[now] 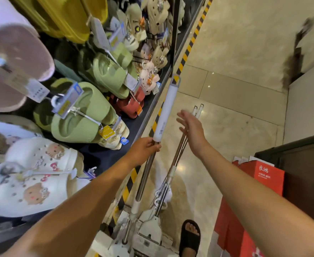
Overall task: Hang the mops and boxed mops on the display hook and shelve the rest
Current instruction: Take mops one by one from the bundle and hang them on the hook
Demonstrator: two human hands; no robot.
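My left hand (146, 147) grips the steel pole of a mop (165, 110) just below its long white handle sleeve, and the mop stands nearly upright. Two more mops (178, 154) with thin steel poles and white tips lean just to its right. My right hand (189, 127) hovers open in front of their poles, fingers spread, holding nothing. The white mop heads (148, 230) rest on the floor near my sandalled foot (190, 236). Red boxes (252, 193) stand on the floor at the lower right.
A display rack on the left carries hanging green slippers (81, 115), white clogs (33, 175) and red sandals (128, 104). A yellow-and-black striped strip (185, 52) runs along the shelf base. A dark cabinet (301, 173) stands at the right on the beige tiled floor (236, 101).
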